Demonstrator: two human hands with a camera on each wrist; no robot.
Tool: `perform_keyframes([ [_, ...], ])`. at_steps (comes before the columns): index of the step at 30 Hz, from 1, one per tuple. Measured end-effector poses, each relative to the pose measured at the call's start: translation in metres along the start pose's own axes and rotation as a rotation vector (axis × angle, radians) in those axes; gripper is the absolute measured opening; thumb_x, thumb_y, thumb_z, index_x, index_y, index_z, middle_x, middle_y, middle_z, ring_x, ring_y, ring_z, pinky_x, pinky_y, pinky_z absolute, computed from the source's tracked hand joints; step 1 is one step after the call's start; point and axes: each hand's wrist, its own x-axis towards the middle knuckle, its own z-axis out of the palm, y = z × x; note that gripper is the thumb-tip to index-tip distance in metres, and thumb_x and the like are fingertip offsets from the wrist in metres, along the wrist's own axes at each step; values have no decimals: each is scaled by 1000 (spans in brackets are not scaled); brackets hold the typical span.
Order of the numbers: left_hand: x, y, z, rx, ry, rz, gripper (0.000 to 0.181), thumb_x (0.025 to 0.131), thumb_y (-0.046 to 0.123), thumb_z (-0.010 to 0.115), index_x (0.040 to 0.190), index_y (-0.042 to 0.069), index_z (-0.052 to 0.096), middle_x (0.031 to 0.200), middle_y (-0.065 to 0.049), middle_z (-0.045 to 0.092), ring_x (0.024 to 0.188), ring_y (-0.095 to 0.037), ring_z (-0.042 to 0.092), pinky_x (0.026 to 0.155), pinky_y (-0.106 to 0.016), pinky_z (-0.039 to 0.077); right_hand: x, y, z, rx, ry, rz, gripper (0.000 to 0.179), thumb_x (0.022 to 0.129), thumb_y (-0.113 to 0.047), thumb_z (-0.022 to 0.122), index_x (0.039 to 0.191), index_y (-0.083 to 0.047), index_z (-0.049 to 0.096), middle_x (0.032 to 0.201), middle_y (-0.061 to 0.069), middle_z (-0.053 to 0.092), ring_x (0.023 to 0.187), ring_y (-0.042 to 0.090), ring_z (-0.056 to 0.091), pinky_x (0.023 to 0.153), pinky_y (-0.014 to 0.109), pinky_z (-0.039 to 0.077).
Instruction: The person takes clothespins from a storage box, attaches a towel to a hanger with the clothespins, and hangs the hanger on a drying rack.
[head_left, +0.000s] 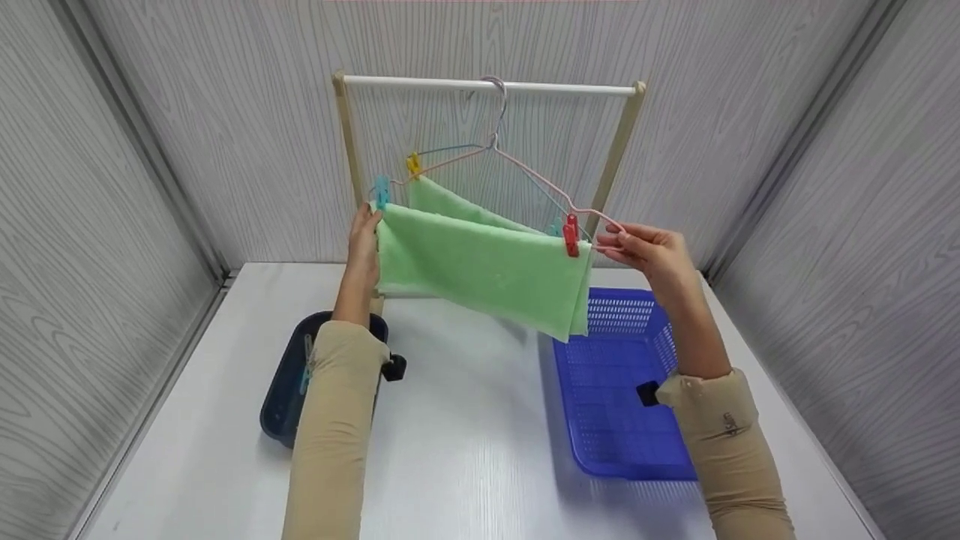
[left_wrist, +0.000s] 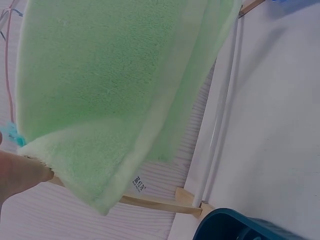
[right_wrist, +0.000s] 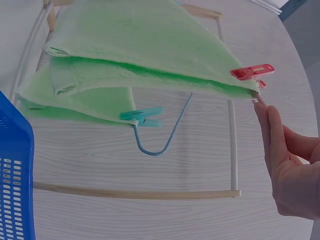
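A folded light green towel [head_left: 480, 270] hangs from a pink wire hanger [head_left: 536, 176], clipped by a light blue clothespin [head_left: 382, 193] at its left and a red clothespin [head_left: 571, 235] at its right. At the towel's upper left corner, just under the blue clothespin, my left hand [head_left: 364, 244] pinches the cloth. My right hand [head_left: 660, 255] holds the hanger's right end between thumb and fingers, beside the red clothespin. Behind hangs a second green towel [head_left: 457, 206] on a blue hanger [right_wrist: 151, 153], with a yellow clothespin [head_left: 413, 166] and a teal clothespin [right_wrist: 142, 116].
Both hangers hook over the white bar [head_left: 420, 81] of a wooden-sided rack [head_left: 619, 161]. On the white table [head_left: 450, 450], a dark teal basin [head_left: 277, 409] containing clothespins stands left, partly behind my sleeve. A blue perforated basket [head_left: 615, 427] stands right.
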Motion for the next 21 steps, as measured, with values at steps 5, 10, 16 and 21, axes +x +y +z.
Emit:
perform_keyframes([
  [5, 7, -5, 2, 149, -10, 28, 58, 101, 27, 33, 148, 14, 1, 153, 0, 1, 136, -12, -1, 108, -31, 3, 2, 10, 2, 21, 65, -34, 32, 89, -1, 57, 113, 19, 53, 90, 18, 67, 82, 25, 66, 76, 28, 50],
  [10, 7, -7, 8, 280, -13, 57, 58, 101, 23, 33, 147, 6, 1, 152, -6, 4, 137, -16, 5, 108, -26, 9, 5, 20, 13, 23, 120, -93, 28, 90, 3, 54, 112, 21, 53, 87, 18, 67, 81, 23, 66, 74, 29, 51],
  [16, 6, -13, 18, 349, -33, 96, 56, 100, 19, 33, 147, 4, 6, 152, -10, 8, 137, -22, 11, 107, -26, 15, 6, 40, 31, 29, 195, -143, 25, 91, 6, 51, 111, 22, 53, 90, 20, 66, 84, 25, 66, 77, 30, 50],
  [21, -4, -24, 25, 470, -75, 129, 56, 100, 23, 35, 147, 4, 11, 151, -12, 13, 136, -24, 14, 107, -31, 18, 13, 67, 39, 92, 227, -149, 22, 90, 8, 51, 107, 21, 55, 91, 25, 64, 85, 25, 65, 78, 31, 50],
])
